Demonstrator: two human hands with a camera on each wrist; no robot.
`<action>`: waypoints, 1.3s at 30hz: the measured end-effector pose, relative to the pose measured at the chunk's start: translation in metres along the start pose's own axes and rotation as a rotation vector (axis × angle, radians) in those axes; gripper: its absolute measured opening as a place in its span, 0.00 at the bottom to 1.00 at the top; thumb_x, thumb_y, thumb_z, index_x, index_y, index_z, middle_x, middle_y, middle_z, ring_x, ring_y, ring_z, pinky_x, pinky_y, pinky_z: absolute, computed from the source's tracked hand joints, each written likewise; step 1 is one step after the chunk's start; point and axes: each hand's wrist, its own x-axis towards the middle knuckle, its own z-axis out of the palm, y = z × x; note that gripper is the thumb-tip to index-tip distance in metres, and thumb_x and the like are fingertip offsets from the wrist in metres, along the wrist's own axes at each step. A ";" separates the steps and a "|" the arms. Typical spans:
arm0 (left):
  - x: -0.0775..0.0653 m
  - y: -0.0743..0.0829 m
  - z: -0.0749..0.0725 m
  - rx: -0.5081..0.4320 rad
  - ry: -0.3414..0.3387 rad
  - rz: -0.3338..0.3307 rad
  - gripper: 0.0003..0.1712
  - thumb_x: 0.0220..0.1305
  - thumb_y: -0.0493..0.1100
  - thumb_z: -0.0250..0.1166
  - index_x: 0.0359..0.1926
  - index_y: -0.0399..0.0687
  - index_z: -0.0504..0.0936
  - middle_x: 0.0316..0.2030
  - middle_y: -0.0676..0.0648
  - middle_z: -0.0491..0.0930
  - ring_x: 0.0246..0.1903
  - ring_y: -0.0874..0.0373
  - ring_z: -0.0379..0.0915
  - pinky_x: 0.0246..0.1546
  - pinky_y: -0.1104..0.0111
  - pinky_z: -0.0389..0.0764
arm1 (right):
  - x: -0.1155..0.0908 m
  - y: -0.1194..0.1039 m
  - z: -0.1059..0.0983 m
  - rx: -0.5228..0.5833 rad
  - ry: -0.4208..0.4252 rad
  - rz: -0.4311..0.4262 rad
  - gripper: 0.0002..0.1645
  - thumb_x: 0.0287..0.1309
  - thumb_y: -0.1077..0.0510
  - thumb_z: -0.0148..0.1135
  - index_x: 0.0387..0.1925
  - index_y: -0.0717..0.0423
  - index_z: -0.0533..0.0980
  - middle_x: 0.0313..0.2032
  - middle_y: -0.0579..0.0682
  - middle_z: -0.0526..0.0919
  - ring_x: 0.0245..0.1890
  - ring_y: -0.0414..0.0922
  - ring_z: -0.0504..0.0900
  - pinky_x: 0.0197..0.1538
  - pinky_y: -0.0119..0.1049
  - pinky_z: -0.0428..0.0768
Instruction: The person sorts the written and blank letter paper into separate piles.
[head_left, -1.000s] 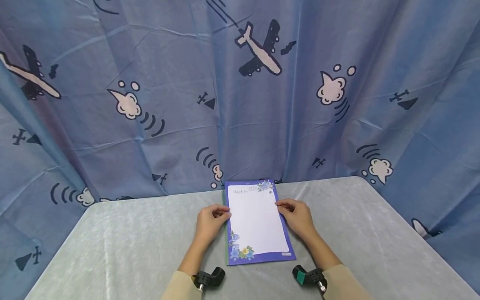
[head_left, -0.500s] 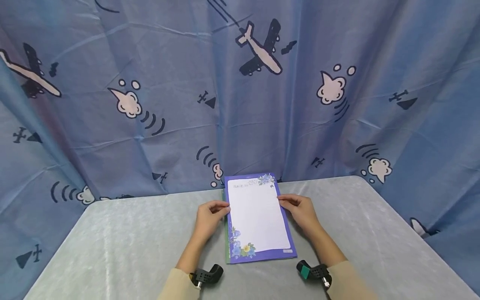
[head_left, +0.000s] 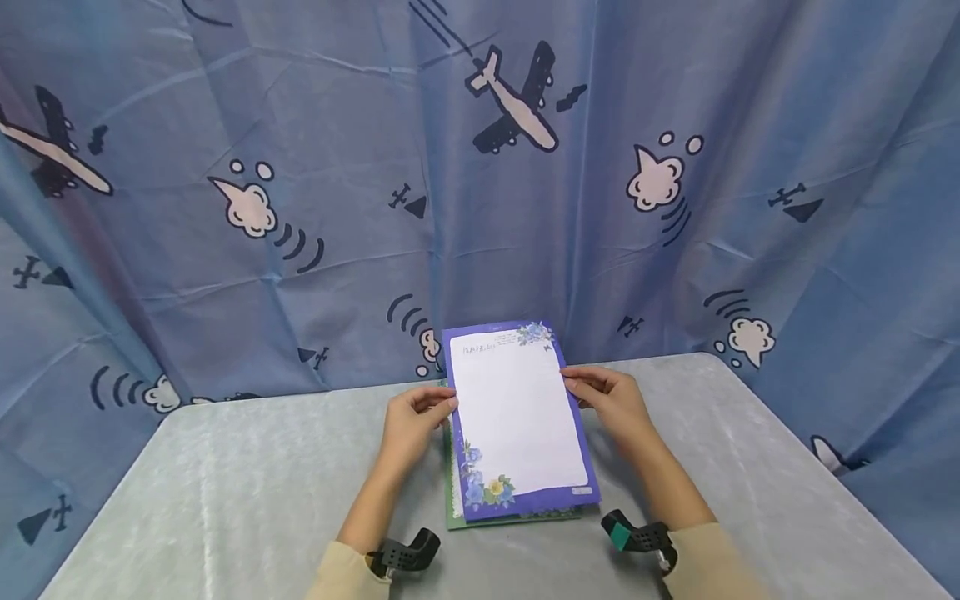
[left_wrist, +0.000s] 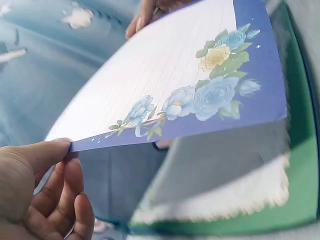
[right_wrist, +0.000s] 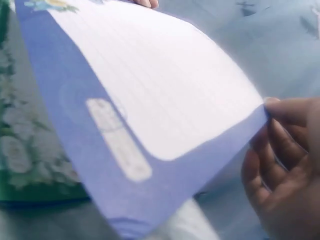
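Observation:
A sheet of writing paper (head_left: 517, 408) with a purple border, blue flowers and faint ruled lines is raised off the table, held at both long sides. My left hand (head_left: 409, 429) pinches its left edge between thumb and fingers. At the right edge, my right hand (head_left: 618, 408) pinches it the same way. Below lies a green-bordered sheet (left_wrist: 304, 165) with white floral trim, mostly covered by the purple one. In the left wrist view a gap shows between the two sheets. A darker edge shows along the green border; whether it is another sheet I cannot tell.
A pale grey cloth covers the table (head_left: 285, 483). Behind it hangs a blue curtain (head_left: 337, 167) printed with planes and clouds, close to the table's far edge. Each wrist wears a black camera mount (head_left: 408, 552).
Both hands have lifted the purple-bordered sheet up and slightly away from me. More of the green-bordered sheet now shows at the left and along the bottom.

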 end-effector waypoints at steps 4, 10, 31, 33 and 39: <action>-0.006 0.020 0.001 0.018 -0.001 0.064 0.08 0.63 0.39 0.71 0.42 0.44 0.89 0.38 0.43 0.89 0.35 0.62 0.80 0.38 0.74 0.80 | -0.002 -0.015 -0.011 -0.006 0.008 -0.033 0.21 0.69 0.54 0.63 0.56 0.63 0.81 0.42 0.40 0.88 0.38 0.32 0.83 0.45 0.29 0.83; -0.012 0.042 0.010 -0.031 -0.029 0.077 0.09 0.64 0.42 0.71 0.44 0.45 0.89 0.39 0.43 0.88 0.36 0.58 0.82 0.44 0.68 0.85 | -0.008 -0.034 -0.029 0.050 0.012 -0.030 0.27 0.69 0.52 0.63 0.61 0.66 0.76 0.37 0.28 0.84 0.40 0.31 0.83 0.47 0.24 0.81; -0.018 0.097 0.105 -0.150 -0.010 0.170 0.11 0.62 0.38 0.71 0.45 0.47 0.90 0.38 0.43 0.87 0.27 0.64 0.75 0.27 0.74 0.75 | -0.024 -0.042 -0.101 -0.084 0.292 -0.045 0.26 0.66 0.54 0.66 0.63 0.58 0.77 0.39 0.24 0.81 0.39 0.29 0.80 0.39 0.19 0.81; -0.021 0.096 0.109 -0.153 0.020 0.150 0.11 0.61 0.38 0.71 0.46 0.48 0.90 0.39 0.45 0.87 0.27 0.64 0.76 0.28 0.73 0.76 | -0.027 -0.042 -0.103 -0.106 0.284 -0.035 0.27 0.66 0.52 0.66 0.64 0.58 0.77 0.39 0.23 0.81 0.37 0.28 0.81 0.40 0.19 0.81; -0.021 0.089 0.119 -0.106 0.044 0.128 0.12 0.62 0.39 0.71 0.47 0.51 0.90 0.43 0.48 0.88 0.27 0.65 0.74 0.27 0.73 0.75 | -0.030 -0.040 -0.110 -0.156 0.287 -0.048 0.28 0.67 0.52 0.65 0.64 0.62 0.75 0.38 0.22 0.80 0.35 0.26 0.83 0.40 0.19 0.82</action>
